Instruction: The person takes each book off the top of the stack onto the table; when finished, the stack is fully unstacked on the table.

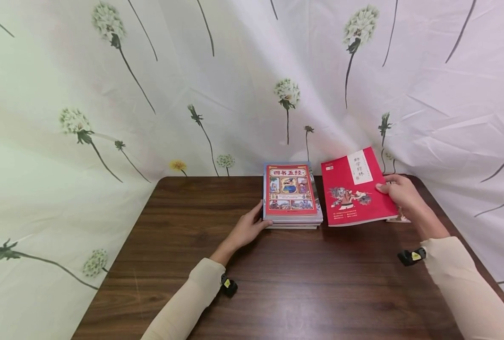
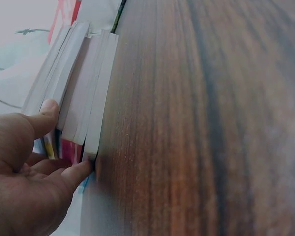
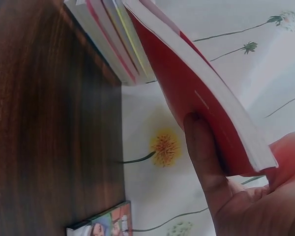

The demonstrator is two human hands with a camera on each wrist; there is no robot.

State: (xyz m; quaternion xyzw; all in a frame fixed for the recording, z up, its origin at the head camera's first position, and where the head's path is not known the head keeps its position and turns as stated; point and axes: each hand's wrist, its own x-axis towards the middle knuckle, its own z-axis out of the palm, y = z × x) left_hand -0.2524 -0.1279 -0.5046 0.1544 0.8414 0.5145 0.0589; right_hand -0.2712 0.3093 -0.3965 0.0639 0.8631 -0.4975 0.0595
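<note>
A stack of books [image 1: 292, 219] stands at the table's back edge, topped by a red-bordered book [image 1: 290, 189] with small cartoon panels. My left hand [image 1: 246, 229] grips the stack's near left corner, its thumb [image 2: 48, 114] against the page edges and its other fingers round the left side. To the right of the stack, my right hand [image 1: 402, 192] pinches a red paperback book [image 1: 341, 189] by its right edge, thumb on the front cover and fingers behind. The right wrist view shows this book raised above the table and tilted.
Another book [image 3: 110, 223] with a picture cover lies at the back right of the table, mostly hidden in the head view by the red book and right hand. Behind the dark wooden table [image 1: 277, 283] hangs a white curtain [image 1: 243, 94] printed with dandelions.
</note>
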